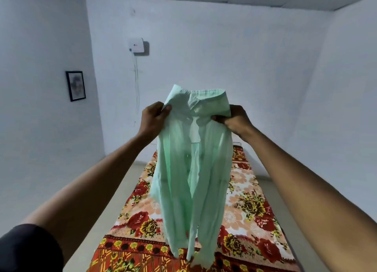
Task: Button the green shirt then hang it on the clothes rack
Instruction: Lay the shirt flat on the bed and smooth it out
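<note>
**Both hands holding the shirt up by its collar, above the bed**

The fingers of the left hand (153, 117) are curled and pinch the left end of the collar, thumb on the near side. The fingers of the right hand (234, 120) are curled under the collar's other end, near the front opening, gripping a fold of cloth. Between them hangs the pale mint-green, thin woven button-up shirt (191, 165), held in the air at about chest height, its hem trailing just above, possibly touching, the red and orange floral bedspread (251, 200). The front edges fall apart below the collar, so the placket looks unbuttoned for most of its length; small buttons cannot be made out.

Handling, by judgement: the cloth is light, limp and almost translucent; it will sag, twist and fold wherever unsupported. The collar band and the doubled placket edges are its firmest parts and the best places to grip. No clothes rack is in view. Plain white walls (224, 47) stand behind.
</note>
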### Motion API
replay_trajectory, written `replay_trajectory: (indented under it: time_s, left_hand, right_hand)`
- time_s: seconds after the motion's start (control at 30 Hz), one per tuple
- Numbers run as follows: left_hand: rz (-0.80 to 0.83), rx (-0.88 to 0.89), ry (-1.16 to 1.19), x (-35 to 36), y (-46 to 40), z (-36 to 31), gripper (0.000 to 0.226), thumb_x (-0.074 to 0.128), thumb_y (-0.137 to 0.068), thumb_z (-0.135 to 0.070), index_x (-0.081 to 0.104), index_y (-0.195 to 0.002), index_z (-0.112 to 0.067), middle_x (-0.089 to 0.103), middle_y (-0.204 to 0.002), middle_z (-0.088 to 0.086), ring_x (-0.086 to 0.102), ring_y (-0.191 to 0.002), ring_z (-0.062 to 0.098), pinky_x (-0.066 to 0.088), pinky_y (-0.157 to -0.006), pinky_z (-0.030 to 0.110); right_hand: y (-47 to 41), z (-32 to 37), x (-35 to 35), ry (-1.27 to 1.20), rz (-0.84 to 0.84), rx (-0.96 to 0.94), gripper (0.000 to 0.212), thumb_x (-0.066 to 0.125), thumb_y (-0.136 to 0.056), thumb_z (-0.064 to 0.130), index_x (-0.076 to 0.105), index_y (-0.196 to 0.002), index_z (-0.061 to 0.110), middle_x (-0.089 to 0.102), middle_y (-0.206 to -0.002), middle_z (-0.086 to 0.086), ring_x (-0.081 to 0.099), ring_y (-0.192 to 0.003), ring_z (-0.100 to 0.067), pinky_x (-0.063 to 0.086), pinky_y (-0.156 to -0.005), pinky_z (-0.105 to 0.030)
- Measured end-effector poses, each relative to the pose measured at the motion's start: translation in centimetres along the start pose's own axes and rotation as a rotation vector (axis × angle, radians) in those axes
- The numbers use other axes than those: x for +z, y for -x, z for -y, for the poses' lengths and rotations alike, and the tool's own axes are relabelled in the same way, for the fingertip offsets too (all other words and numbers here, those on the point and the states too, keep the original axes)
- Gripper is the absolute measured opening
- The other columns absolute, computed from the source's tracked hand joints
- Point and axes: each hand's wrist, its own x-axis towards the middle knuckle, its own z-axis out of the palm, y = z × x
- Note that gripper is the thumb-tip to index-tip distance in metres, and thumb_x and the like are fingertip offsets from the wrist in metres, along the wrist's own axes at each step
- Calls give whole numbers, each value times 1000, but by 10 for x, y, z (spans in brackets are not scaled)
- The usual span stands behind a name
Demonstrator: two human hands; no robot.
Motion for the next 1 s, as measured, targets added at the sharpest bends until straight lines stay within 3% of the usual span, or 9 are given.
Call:
replay_trajectory:
  time_s: [0.07,0.3,0.4,0.6,0.73,0.93,1.0]
  left_hand:
    - [-1,-3,8,-6,9,-11,50,66,-97,-28,39,-66,-1,32,-61,1,29,-58,15,25,-53,30]
    - [13,30,-108,-41,38,-40,48,62,-100,-28,35,-61,-23,35,-57,-7,30,-51,9,27,-48,27]
    - [63,65,-148,-54,52,-43,46,60,-101,-31,36,-63,-23,35,-57,-8,30,-47,6,25,-45,20]
    - [133,73,-128,-66,88,-46,46,59,-101,-29,33,-63,-25,32,-58,-6,30,-49,5,24,-48,26]
    - [137,58,-93,-75,112,-50,45,58,-102,-28,35,-63,-25,33,-58,-6,31,-48,3,24,-47,21]
    - [125,14,-69,-82,143,-61,43,59,-102,-28,40,-64,-28,37,-58,-10,34,-49,0,27,-48,19]
    - [120,0,-50,-83,149,-62,41,59,-102,-29,42,-65,-29,39,-58,-10,35,-48,0,28,-47,19]
  right_hand:
    - [11,12,-6,42,16,-17,33,86,-79,30,78,-108,16,77,-109,-4,73,-100,-20,60,-91,-43]
    - [51,48,-6,-27,37,6,29,79,-89,31,76,-110,12,77,-108,-6,74,-99,-22,59,-93,-46]
    - [71,55,-1,15,91,0,30,82,-85,31,78,-108,11,78,-106,-6,74,-100,-22,59,-93,-47]
    - [113,58,5,2,104,17,31,83,-85,22,77,-106,0,78,-106,-14,73,-95,-22,60,-90,-50]
    - [143,55,8,-25,108,53,36,79,-88,19,73,-114,-6,74,-116,-19,72,-106,-30,59,-93,-46]
    - [174,50,13,-49,142,87,38,79,-88,18,71,-117,-5,73,-119,-18,71,-107,-27,60,-92,-41]
    - [178,51,18,-38,127,72,35,80,-88,20,73,-116,-1,73,-117,-14,70,-107,-24,61,-87,-33]
